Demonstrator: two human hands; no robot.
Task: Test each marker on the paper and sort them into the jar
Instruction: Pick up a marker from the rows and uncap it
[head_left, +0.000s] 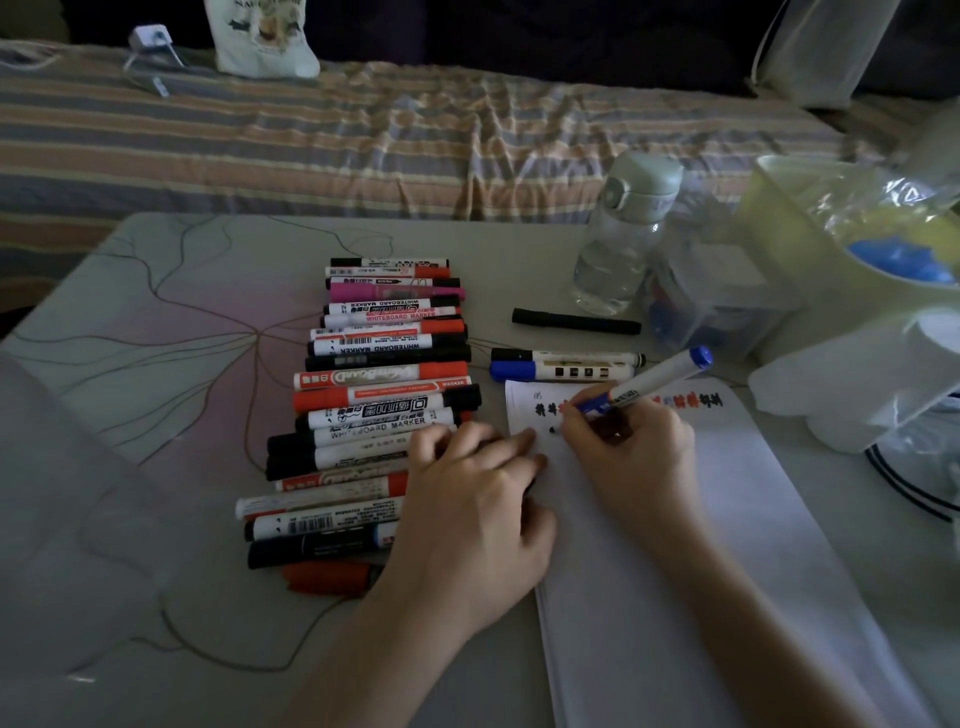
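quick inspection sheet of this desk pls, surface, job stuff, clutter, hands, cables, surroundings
surface: pale table with a branching line pattern
job's things: stacked row of markers; white paper with red and black test marks; blue marker tip at the paper; clear jar holding blue items
clutter: water bottle; black marker and two more markers lying apart; plastic bags
hands: left hand rests at the paper's edge; right hand grips the blue marker
cables: nothing seen
surroundings: striped bedding, dim light
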